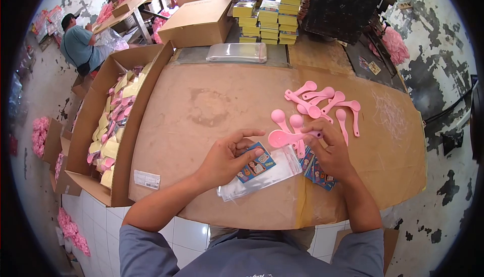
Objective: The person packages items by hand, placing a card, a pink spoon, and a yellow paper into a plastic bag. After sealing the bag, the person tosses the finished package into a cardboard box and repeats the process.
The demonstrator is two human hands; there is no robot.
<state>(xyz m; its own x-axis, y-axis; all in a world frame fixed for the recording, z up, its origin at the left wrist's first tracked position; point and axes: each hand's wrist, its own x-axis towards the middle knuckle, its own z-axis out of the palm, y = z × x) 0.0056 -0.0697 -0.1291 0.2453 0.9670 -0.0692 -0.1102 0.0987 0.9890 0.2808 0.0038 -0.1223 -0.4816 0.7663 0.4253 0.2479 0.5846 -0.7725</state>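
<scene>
My left hand point(234, 158) grips a blue printed card point(256, 163) between thumb and fingers. Beneath it lie clear plastic bags point(237, 189) on the cardboard-covered table. In my right hand point(325, 151), thumb and fingers pinch the handle of a pink measuring spoon point(279, 138), its bowl pointing left toward the card. More blue cards point(321, 176) are fanned out under my right hand, which partly covers them. Beyond both hands, several pink measuring spoons point(313, 111) lie loosely scattered.
A long cardboard box point(151, 83) at the left holds packed spoons and cards. Stacked cards point(267, 22), a closed carton point(196, 22) and a pack of clear bags point(237, 52) stand along the back. A person point(78, 45) sits at the far left.
</scene>
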